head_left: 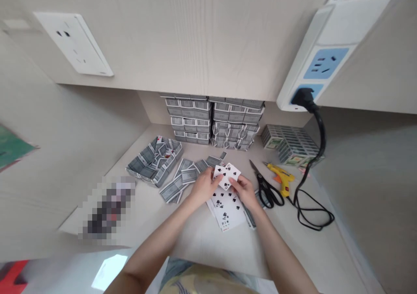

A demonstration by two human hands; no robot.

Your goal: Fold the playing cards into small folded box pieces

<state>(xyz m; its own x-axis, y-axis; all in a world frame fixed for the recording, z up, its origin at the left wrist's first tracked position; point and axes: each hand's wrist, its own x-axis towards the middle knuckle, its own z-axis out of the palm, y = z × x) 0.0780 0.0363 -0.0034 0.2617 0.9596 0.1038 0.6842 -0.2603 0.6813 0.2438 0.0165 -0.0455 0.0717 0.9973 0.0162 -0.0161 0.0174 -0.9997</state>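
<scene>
Two overlapping playing cards (227, 176), spades faces up, are held between my hands above the table. My left hand (206, 184) pinches the left card, thumb on its face. On the other side, my right hand (243, 190) grips the right card in the same way. Beneath them lies a fanned pile of face-up cards (230, 213), with spades showing. Several face-down cards (172, 189) with grey backs are spread to the left of my hands. A box folded from cards (138, 172) stands farther left with loose cards inside.
Stacked card-built blocks (189, 111) stand against the back wall. To the right lie black-handled scissors (269, 189) and a yellow glue gun (282, 179) with a coiled black cord (314, 209). Wrapped card packs (289, 144) sit behind. A power strip (329, 64) hangs above.
</scene>
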